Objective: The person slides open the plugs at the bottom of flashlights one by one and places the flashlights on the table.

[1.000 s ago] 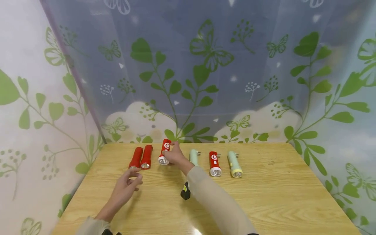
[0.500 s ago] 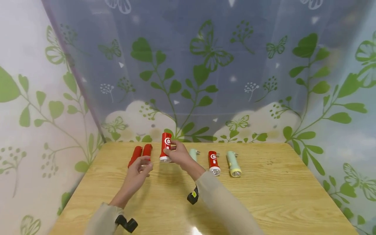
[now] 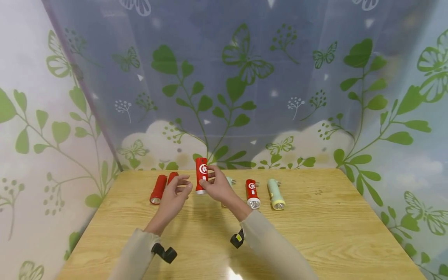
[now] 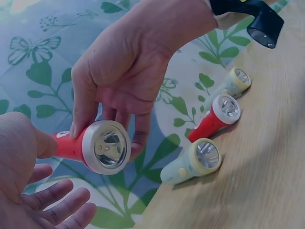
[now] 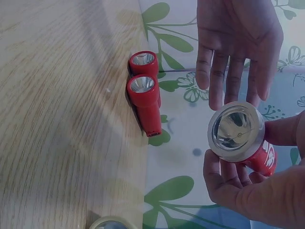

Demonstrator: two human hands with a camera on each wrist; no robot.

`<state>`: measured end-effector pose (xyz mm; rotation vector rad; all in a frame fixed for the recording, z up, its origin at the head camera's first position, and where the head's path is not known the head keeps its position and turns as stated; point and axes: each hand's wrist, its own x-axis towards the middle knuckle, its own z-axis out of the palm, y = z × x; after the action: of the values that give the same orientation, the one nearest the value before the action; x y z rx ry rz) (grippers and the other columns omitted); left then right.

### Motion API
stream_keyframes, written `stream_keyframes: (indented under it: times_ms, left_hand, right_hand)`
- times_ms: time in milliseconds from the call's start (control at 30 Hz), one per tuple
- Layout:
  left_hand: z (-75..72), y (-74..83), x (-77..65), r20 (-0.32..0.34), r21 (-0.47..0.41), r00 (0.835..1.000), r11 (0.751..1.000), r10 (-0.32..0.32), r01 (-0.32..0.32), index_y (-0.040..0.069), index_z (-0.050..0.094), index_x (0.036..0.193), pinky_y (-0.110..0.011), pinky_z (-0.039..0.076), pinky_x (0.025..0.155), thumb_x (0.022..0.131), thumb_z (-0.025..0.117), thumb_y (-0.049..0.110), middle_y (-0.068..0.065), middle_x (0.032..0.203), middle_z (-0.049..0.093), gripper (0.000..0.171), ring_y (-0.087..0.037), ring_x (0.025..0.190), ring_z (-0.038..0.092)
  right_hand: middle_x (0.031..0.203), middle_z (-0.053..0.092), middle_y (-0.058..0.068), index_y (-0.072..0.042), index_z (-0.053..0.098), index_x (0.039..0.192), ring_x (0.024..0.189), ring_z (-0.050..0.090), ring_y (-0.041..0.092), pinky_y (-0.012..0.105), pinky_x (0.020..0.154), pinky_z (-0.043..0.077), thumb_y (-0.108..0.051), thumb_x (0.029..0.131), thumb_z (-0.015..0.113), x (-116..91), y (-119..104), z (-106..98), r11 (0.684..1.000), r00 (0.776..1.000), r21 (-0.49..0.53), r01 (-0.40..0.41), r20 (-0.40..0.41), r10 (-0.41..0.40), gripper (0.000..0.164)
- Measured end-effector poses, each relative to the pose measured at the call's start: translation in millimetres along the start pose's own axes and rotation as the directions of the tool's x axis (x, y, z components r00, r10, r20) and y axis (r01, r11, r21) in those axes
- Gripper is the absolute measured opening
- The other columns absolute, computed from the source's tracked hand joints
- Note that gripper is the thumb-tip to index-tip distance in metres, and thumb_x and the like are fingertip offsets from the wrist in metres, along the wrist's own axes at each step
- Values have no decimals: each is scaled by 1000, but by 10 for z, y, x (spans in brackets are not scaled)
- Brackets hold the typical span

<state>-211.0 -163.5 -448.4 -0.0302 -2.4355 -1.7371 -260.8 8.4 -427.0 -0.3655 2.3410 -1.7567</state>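
Note:
My right hand grips a red flashlight with a white rim and a white emblem, raised over the far part of the table. Its lens end faces the right wrist camera, the thumb on one side and the fingers curled round the other. Just left of it, my left hand is held with loosely bent fingers, nothing in its grasp. In the right wrist view the left hand's fingers are straight and reach close to the flashlight's rim. Behind the left hand, a plain red flashlight is partly covered.
Another plain red flashlight lies at the left. To the right are a pale green flashlight partly behind my right hand, a red-and-white one and a second pale green one. A patterned curtain rises behind the wooden table.
My right hand has lifted the red-and-white flashlight off the table and turned it more upright. The left hand has moved right and up towards it.

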Motion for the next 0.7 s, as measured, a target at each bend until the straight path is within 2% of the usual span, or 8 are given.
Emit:
stream_keyframes:
  times_ms: [133, 367, 600, 700]
  left_hand:
    - [33, 43, 35, -1, -15, 1000, 1000, 8, -8, 9, 52, 140, -38, 60, 90, 103, 60, 23, -17, 129, 61, 41, -34, 117, 65]
    - [72, 106, 75, -1, -1, 1000, 1000, 11, -11, 11, 51, 141, -40, 59, 93, 103, 60, 24, -16, 132, 60, 41, -33, 118, 64]
    - [125, 171, 95, 1, -13, 1000, 1000, -4, 4, 15, 50, 141, -43, 60, 93, 103, 60, 24, -14, 133, 59, 41, -33, 119, 64]
    - [142, 190, 93, 0, -20, 1000, 1000, 9, -9, 15, 51, 141, -42, 61, 92, 103, 60, 25, -14, 133, 59, 41, -33, 120, 64]
  right_hand:
    - [133, 55, 19, -9, 39, 152, 107, 61, 27, 36, 80, 59, -15, 99, 63, -37, 14, -31, 1000, 1000, 4, 6, 7, -6, 58]
    - [127, 56, 22, 0, 40, 150, 104, 58, 27, 33, 76, 58, -8, 97, 61, -113, 55, -81, 1000, 1000, 6, 28, -6, -28, 57]
    - [128, 54, 22, -2, 41, 147, 104, 56, 27, 31, 76, 56, -7, 97, 62, -167, 115, -126, 1000, 1000, 17, 24, -14, -24, 54]
    - [128, 54, 21, -2, 41, 146, 106, 55, 27, 32, 78, 55, -8, 97, 63, -176, 147, -134, 1000, 1000, 12, 24, -12, -24, 54]
